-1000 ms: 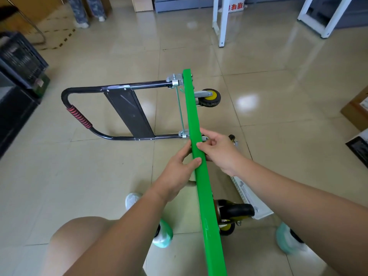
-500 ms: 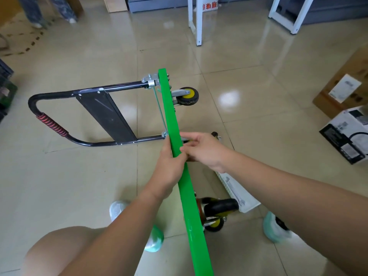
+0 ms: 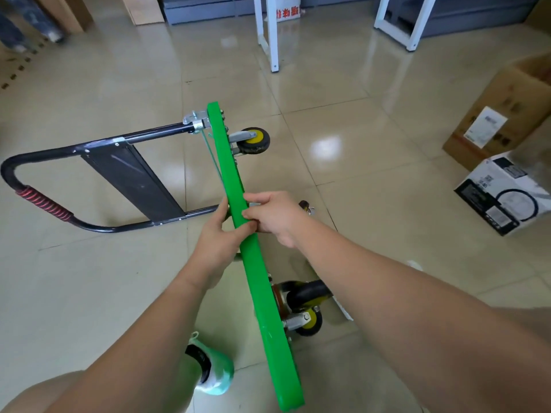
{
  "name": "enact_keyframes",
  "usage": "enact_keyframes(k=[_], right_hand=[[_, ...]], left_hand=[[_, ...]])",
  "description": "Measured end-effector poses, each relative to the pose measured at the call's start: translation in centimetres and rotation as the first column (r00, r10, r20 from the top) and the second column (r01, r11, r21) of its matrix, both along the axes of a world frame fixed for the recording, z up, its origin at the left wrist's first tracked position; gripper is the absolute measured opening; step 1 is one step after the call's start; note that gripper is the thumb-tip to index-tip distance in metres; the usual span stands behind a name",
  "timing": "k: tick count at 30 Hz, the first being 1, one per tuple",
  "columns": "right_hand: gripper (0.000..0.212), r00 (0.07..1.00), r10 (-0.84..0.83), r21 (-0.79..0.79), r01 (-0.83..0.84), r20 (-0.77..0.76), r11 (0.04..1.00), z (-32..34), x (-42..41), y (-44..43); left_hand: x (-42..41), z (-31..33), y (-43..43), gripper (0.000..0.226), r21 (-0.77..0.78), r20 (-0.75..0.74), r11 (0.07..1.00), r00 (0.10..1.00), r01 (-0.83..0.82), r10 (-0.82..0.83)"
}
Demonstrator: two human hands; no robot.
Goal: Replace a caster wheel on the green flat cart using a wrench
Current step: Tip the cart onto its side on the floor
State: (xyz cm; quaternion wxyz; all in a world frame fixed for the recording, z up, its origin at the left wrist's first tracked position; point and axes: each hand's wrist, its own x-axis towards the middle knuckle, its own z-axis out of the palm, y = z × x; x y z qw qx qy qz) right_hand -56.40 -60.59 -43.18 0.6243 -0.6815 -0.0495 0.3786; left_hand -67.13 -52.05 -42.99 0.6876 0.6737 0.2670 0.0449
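The only writing large enough to notice is a row of red characters on a white sign (image 3: 286, 12) at the far wall, too blurred to read. The white label on the brown cardboard box (image 3: 504, 114) and the print on the black-and-white carton (image 3: 507, 193) with a dark ring drawn on it, both at the right, are too small to make out. The green flat cart (image 3: 256, 281) stands on its side in the middle of the glossy beige tiled floor (image 3: 372, 144), its deck seen edge-on running from far to near, with its black tubular handle (image 3: 125, 141), wrapped in red at one bend, lying out to the left. Three yellow-hubbed black caster wheels show on the deck's right face: one far (image 3: 255, 140) and two close together near (image 3: 308, 318). The left hand (image 3: 216, 236) holds the deck's left face, thumb laid over the top edge. The right hand (image 3: 275, 216) grips the same edge from the right, fingers curled onto it. A small dark item (image 3: 306, 205) lies just beyond the right hand, too small to tell. One mint-green shoe (image 3: 216, 374) sits near the deck's left, and two white metal frames (image 3: 269, 34) stand far off.
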Motion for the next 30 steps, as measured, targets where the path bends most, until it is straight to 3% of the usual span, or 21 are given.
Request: enact_keyframes(k=[8,14,19,22,24,26,30], right_hand=[[0.045,0.989,-0.019,-0.078,0.030,0.148,0.996,0.1,-1.5,1.4],[0.049,0.997,0.058,-0.036,-0.056,0.058,0.998,-0.1,-0.5,0.7],[0.025,0.996,-0.053,0.078,0.059,-0.075,0.995,0.1,2.3,-5.1],[0.023,0.988,-0.147,-0.066,0.143,-0.052,0.988,-2.4,4.7,-9.8],[0.024,0.983,-0.182,-0.224,0.175,-0.012,0.959,-5.8,5.6,-12.2],[0.024,0.987,-0.160,-0.370,0.156,0.019,0.916,-9.7,5.7,-14.0],[0.026,0.997,-0.071,-0.571,0.073,0.027,0.818,-18.7,5.0,-15.6]], left_hand=[[-0.6,0.2,0.9,0.059,0.059,0.005,0.998,1.000,0.004,-0.004],[-0.4,0.2,0.7,0.061,0.162,-0.019,0.986,0.999,0.030,-0.027],[0.2,-0.2,-0.1,0.064,0.328,-0.040,0.945,0.999,-0.006,0.021],[0.4,0.2,-0.1,0.072,0.410,-0.036,0.912,0.999,-0.021,0.039],[0.8,0.1,0.2,0.062,0.416,-0.024,0.909,0.998,-0.037,0.052],[1.2,-0.3,0.0,0.058,0.381,-0.033,0.923,0.997,-0.053,0.071],[1.7,-1.2,-1.6,0.074,0.413,-0.109,0.910,0.989,-0.044,0.097]])
